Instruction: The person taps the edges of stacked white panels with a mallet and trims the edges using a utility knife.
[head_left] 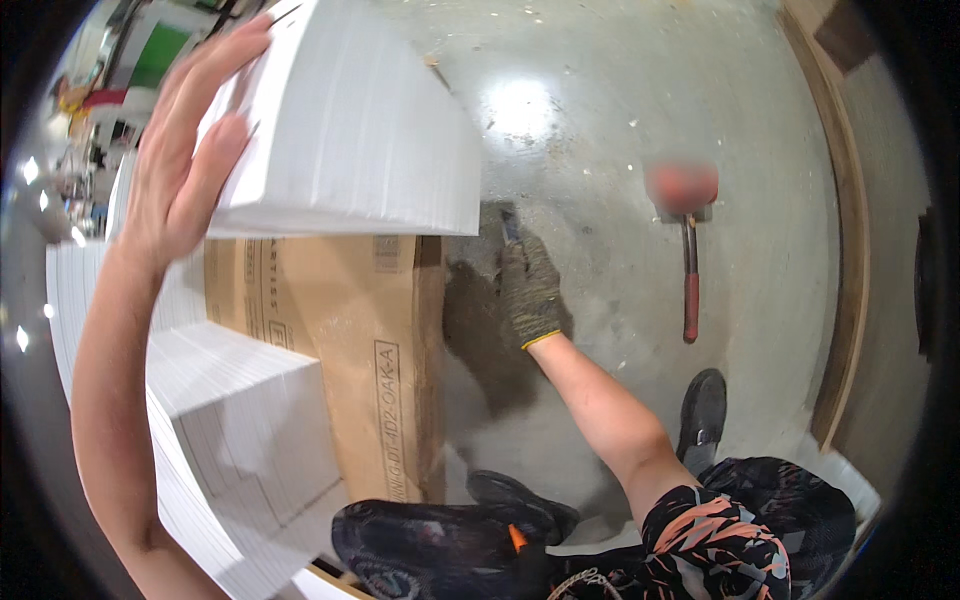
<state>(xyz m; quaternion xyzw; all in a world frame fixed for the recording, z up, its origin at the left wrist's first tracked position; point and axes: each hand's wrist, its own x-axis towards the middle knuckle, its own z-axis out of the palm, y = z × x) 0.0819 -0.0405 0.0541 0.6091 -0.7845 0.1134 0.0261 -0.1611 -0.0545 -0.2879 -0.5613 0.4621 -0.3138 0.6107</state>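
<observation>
My left hand (190, 150), bare, lies on top of a tall block of stacked white sheets (370, 130), fingers and thumb apart across its upper face. Lower down, near the floor just right of the stack's corner, is my right hand (530, 285) in a dark knit glove with a yellow cuff. Its fingers are closed round a small dark, bluish object (510, 225), mostly hidden, whose kind I cannot make out. A long brown cardboard box (350, 350) lies under the white block.
More white sheets (250, 420) are stacked on the near left. On the grey concrete floor (600, 110) to the right lies a tool with a blurred red head (683, 185) and red grip. A wooden strip (845, 200) runs along the right side. My shoes (705, 410) are close by.
</observation>
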